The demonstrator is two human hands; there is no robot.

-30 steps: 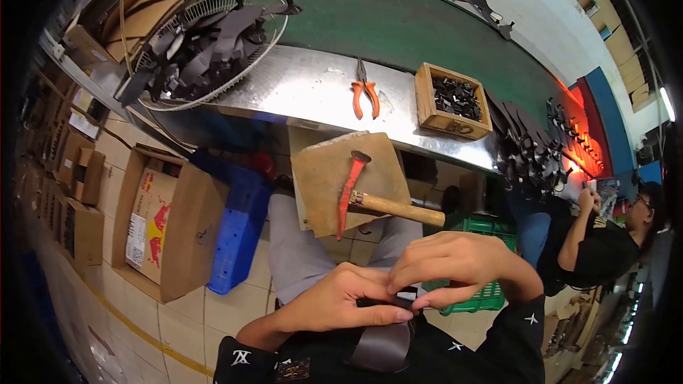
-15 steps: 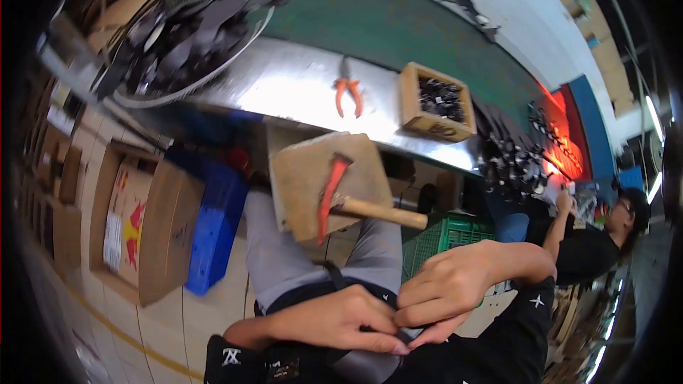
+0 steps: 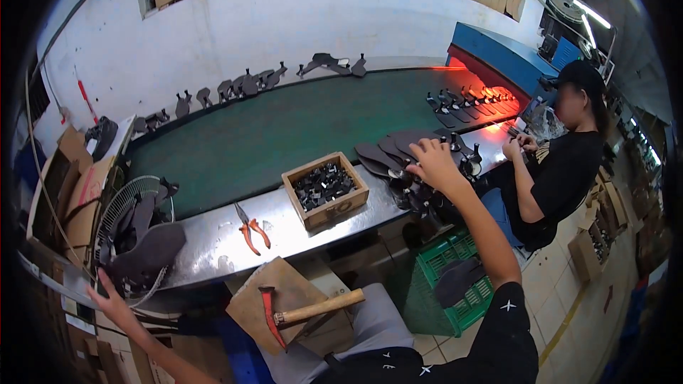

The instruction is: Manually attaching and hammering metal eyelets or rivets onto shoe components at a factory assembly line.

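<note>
My left hand (image 3: 110, 300) is open at the far left, its fingers spread, just outside the wire basket (image 3: 107, 206). A large dark flip-flop sole (image 3: 153, 250) lies or hangs over the basket's near side, apart from my fingers. Over a pile of dark soles with straps (image 3: 405, 183), at the right of the metal worktop, my right hand (image 3: 439, 165) reaches with fingers apart. Whether its fingertips touch the pile cannot be told. A hammer (image 3: 309, 311) with a red head and wooden handle rests on a board (image 3: 245, 306) across my lap.
Orange-handled pliers (image 3: 250, 229) and a wooden box (image 3: 338, 215) of small black parts sit on the worktop. Behind them runs a green conveyor belt (image 3: 284, 135). A green crate (image 3: 445, 256), with a dark sole over it, stands below right. A co-worker (image 3: 569, 163) sits at the right.
My hands were together at my lap, closed around something small and dark. They have moved apart, left hand to the basket, right hand to the pile. The view has swung upward and right.
</note>
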